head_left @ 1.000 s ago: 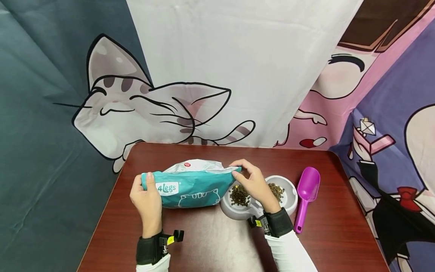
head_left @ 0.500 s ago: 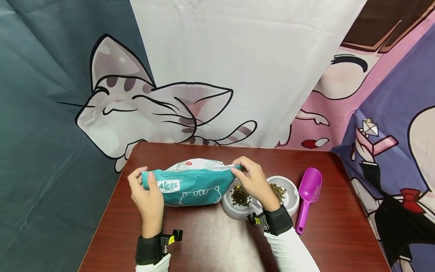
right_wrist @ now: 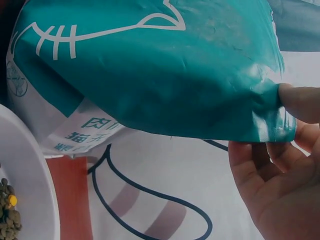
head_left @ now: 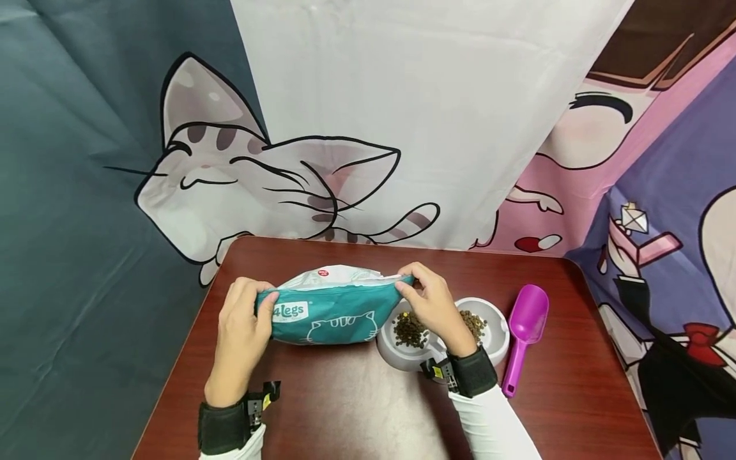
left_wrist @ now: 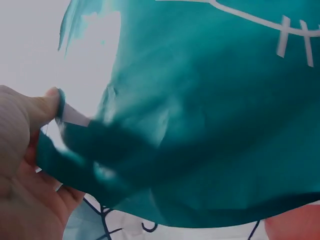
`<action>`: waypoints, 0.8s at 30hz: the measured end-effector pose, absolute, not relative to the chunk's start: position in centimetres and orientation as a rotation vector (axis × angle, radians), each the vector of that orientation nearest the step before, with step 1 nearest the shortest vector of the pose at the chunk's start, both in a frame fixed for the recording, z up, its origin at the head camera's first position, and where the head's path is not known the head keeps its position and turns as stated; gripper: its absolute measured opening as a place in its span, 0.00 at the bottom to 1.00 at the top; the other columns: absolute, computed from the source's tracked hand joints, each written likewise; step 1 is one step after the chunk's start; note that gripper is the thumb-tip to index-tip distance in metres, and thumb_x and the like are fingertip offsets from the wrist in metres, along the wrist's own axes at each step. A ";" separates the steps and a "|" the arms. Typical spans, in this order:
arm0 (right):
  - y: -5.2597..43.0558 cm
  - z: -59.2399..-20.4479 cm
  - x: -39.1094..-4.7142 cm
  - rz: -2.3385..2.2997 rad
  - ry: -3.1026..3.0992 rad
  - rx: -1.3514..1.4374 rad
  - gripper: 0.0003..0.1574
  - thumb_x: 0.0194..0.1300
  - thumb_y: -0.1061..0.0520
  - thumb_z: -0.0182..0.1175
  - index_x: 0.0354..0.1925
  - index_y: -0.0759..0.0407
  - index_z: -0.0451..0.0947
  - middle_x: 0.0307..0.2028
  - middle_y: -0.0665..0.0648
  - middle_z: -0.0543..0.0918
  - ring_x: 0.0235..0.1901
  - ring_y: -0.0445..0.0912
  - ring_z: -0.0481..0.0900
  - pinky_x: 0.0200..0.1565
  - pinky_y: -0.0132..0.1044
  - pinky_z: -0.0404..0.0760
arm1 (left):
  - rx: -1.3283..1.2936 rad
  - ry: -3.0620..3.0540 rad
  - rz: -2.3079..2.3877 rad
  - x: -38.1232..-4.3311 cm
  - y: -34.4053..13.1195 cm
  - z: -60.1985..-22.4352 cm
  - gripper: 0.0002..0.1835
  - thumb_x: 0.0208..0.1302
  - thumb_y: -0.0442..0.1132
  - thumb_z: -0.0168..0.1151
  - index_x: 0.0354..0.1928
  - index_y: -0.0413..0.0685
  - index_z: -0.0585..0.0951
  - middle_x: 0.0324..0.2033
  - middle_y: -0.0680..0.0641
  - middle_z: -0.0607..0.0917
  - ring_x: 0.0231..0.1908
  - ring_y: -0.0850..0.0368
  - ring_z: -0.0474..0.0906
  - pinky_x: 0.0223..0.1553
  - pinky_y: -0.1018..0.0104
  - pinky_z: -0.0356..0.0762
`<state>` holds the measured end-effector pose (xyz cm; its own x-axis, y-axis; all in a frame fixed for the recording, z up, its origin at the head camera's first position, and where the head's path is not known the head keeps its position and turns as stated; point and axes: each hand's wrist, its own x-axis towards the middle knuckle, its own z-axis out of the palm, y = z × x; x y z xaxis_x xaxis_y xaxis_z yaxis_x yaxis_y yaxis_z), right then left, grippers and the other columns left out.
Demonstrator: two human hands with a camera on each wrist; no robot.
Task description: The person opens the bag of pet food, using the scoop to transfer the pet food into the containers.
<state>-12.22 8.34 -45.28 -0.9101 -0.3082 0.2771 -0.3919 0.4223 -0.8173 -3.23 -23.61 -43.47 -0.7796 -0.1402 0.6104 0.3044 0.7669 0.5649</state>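
Observation:
A teal and white pet food bag (head_left: 333,316), printed "4Legs" with a cat outline, stretches sideways between both hands. My left hand (head_left: 240,326) pinches its left top corner between thumb and fingers. At the opposite top corner, my right hand (head_left: 432,308) does the same, thumb in front. Behind the teal front edge, the bag's white back panel shows along the top. The right wrist view has the thumb (right_wrist: 300,102) on the teal film and curled fingers behind it. Beneath my right forearm, a pale double bowl (head_left: 399,358) holds brown kibble (head_left: 409,329) in both sides.
A purple scoop (head_left: 526,319) lies right of the bowl, handle toward me. Everything rests on a reddish-brown table (head_left: 575,383). Behind its far edge hangs a cloth (head_left: 437,96) printed with cartoon figures.
My left hand has shifted its hold at the left corner, its fingers now coming over the top edge and the wrist lower left. My right hand keeps its pinch.

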 end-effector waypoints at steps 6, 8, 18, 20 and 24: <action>8.5 -45.3 -12.2 1.529 -2.590 0.608 0.05 0.71 0.56 0.65 0.45 0.50 0.82 0.38 0.51 0.83 0.35 0.44 0.77 0.38 0.35 0.77 | -0.184 -2.318 -0.846 -3.2 -23.7 -43.0 0.05 0.65 0.26 0.67 0.41 0.37 0.82 0.34 0.42 0.76 0.32 0.56 0.69 0.33 0.71 0.67; 8.4 -45.3 -12.2 1.536 -2.593 0.611 0.05 0.72 0.56 0.65 0.45 0.50 0.82 0.38 0.51 0.83 0.35 0.44 0.78 0.38 0.34 0.78 | -0.171 -2.321 -0.863 -2.9 -24.0 -42.7 0.08 0.64 0.26 0.68 0.44 0.39 0.84 0.35 0.43 0.78 0.33 0.58 0.71 0.34 0.72 0.68; 8.4 -45.1 -12.2 1.592 -2.569 0.607 0.04 0.71 0.56 0.65 0.44 0.52 0.83 0.37 0.52 0.83 0.34 0.44 0.78 0.39 0.33 0.78 | -0.178 -2.320 -0.978 -1.7 -25.9 -41.1 0.19 0.62 0.22 0.67 0.51 0.47 0.90 0.34 0.49 0.85 0.29 0.68 0.68 0.27 0.76 0.62; 8.4 -45.1 -12.1 1.596 -2.568 0.606 0.04 0.71 0.57 0.65 0.44 0.52 0.83 0.37 0.52 0.83 0.35 0.44 0.78 0.39 0.33 0.78 | -0.197 -2.317 -0.941 -1.8 -25.7 -41.0 0.19 0.62 0.21 0.67 0.51 0.46 0.90 0.33 0.49 0.84 0.30 0.67 0.68 0.28 0.75 0.62; 8.4 -45.1 -12.1 1.600 -2.576 0.606 0.04 0.72 0.57 0.65 0.45 0.51 0.83 0.38 0.52 0.84 0.36 0.44 0.79 0.40 0.34 0.80 | -0.249 -2.330 -0.817 -1.9 -24.9 -41.0 0.20 0.61 0.20 0.64 0.53 0.42 0.88 0.35 0.45 0.82 0.34 0.58 0.71 0.33 0.70 0.66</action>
<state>-12.07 8.42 -45.06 -0.9221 -0.3005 0.2436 -0.3516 0.3881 -0.8519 -1.92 -24.89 -40.99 -0.7719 -0.0334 0.6348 0.3702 0.7882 0.4916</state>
